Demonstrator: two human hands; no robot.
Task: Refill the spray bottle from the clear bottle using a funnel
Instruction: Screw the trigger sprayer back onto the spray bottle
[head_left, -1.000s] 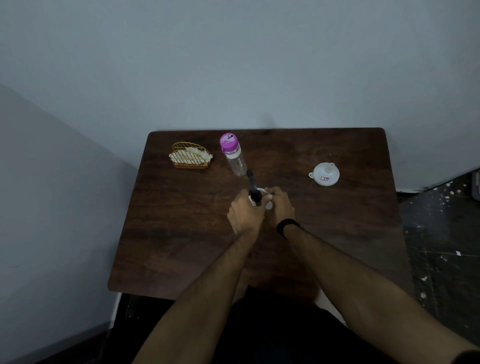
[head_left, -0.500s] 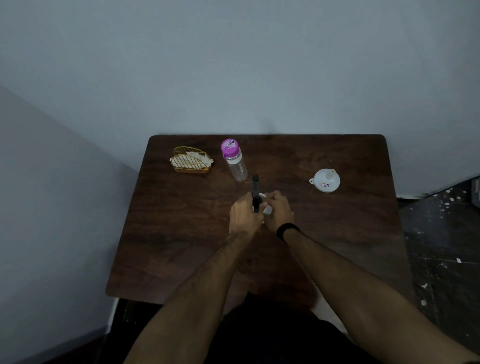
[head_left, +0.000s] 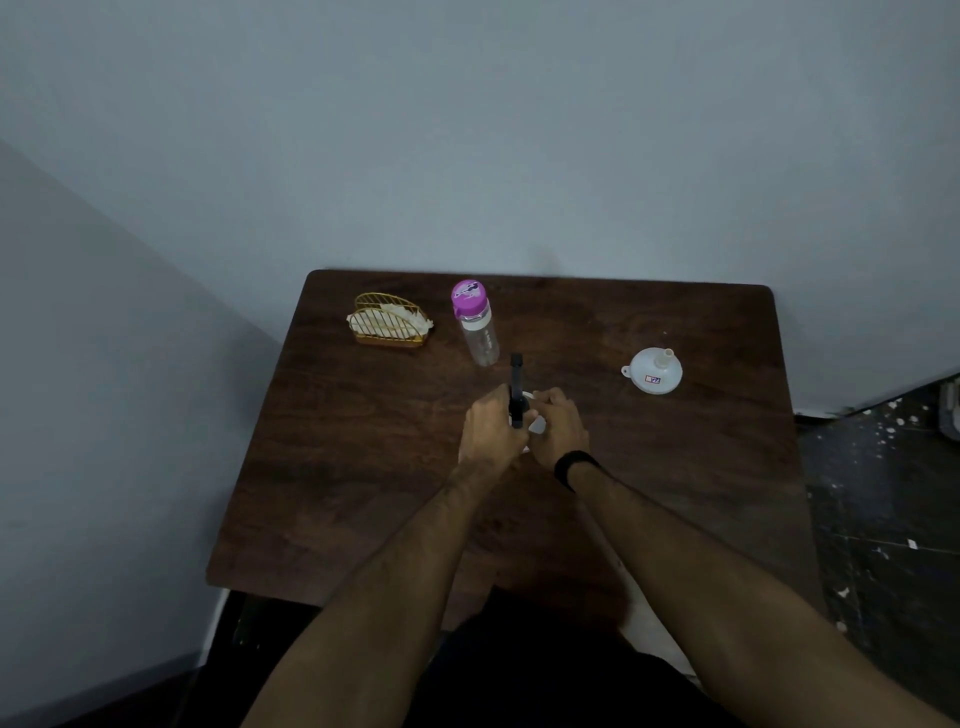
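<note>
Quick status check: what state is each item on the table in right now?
spray bottle: upright, black sprayer on top, gripped by left hand and right hand
clear bottle: standing, purple cap on
funnel: upside down, spout up, untouched
wire basket: holds white tissue

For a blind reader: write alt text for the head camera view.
Both hands, left hand and right hand, grip a spray bottle on a dark wooden table. Behind stand a clear bottle, a white funnel and a wire basket.
</note>
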